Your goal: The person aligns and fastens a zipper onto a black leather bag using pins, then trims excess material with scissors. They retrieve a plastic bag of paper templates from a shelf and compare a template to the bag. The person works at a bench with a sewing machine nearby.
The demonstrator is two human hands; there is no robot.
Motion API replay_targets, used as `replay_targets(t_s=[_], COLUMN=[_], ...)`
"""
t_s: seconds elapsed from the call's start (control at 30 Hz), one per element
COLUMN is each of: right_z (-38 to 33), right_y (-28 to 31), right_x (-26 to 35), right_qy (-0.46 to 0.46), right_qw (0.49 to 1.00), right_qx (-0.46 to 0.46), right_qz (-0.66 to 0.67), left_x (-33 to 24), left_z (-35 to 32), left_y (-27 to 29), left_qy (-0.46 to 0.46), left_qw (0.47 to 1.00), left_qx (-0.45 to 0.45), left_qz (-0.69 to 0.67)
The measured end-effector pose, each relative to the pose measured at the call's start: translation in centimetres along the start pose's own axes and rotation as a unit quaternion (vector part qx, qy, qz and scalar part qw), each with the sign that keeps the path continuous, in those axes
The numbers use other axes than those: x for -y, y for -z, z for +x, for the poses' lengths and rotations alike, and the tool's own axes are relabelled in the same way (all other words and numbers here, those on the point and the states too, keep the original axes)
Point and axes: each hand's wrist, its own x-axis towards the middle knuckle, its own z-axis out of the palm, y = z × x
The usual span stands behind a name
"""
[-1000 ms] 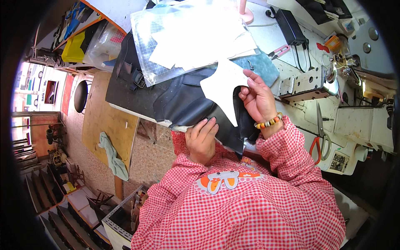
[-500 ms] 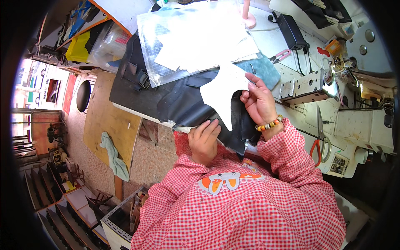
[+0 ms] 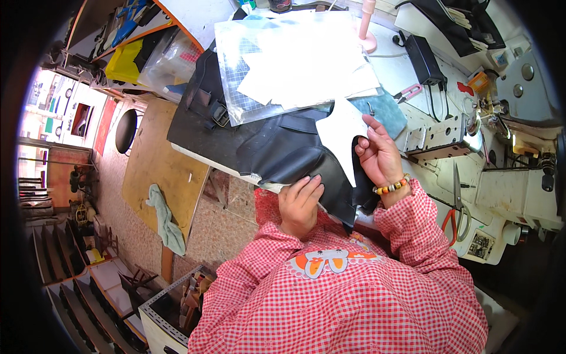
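My right hand (image 3: 382, 160), closed in a pinch, holds the right edge of a white, curved pattern piece (image 3: 340, 137). The piece lies over black leather (image 3: 295, 156) at the table's front, its narrow tip pointing toward me. My left hand (image 3: 300, 206) rests palm down on the near edge of the leather, fingers stretched out over it; the thumb is hidden. A loose black leather flap (image 3: 337, 203) hangs toward my lap between both hands.
Behind lie white sheets (image 3: 300, 65) on a clear gridded mat (image 3: 233, 88), pink-handled snips (image 3: 408, 92) and a teal cloth (image 3: 386, 115). On the right stand a sewing machine arm (image 3: 442, 137) and red-handled scissors (image 3: 455, 206). A board (image 3: 153, 141) with a cloth (image 3: 165, 218) is left.
The whole view has shifted slightly. The white pattern piece has moved right over the leather with my right hand still on it, uncovering more black leather on its left. My left hand stays at the edge.
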Motion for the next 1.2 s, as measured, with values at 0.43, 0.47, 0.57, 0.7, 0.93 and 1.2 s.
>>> replay_targets(t_s=[0.43,0.47,0.57,0.7,0.93,1.2], right_z=[-0.2,-0.2,-0.1,-0.2,-0.1,-0.2], right_y=[-0.3,-0.3,-0.4,-0.4,-0.3,-0.6], right_x=[0.0,0.0,0.0,0.0,0.0,0.0], right_qy=[0.004,0.003,0.005,0.008,0.006,0.009], right_qw=[1.0,1.0,1.0,1.0,1.0,0.999], right_qx=[-0.002,-0.005,-0.001,-0.004,0.006,-0.008], right_qz=[-0.015,-0.017,-0.021,-0.028,-0.017,-0.029], left_x=[0.2,0.1,-0.5,-1.2,-1.3,-1.3], left_z=[0.0,0.0,-0.3,-0.8,-0.9,-0.2], left_y=[0.1,0.2,0.5,0.9,1.5,2.6], left_qy=[-0.009,-0.013,-0.015,0.004,0.073,0.066], left_qw=[1.0,1.0,0.995,0.981,0.985,0.988], left_qx=[0.002,0.003,0.017,-0.01,0.065,0.081], left_qz=[-0.001,0.021,0.097,0.194,0.143,0.113])
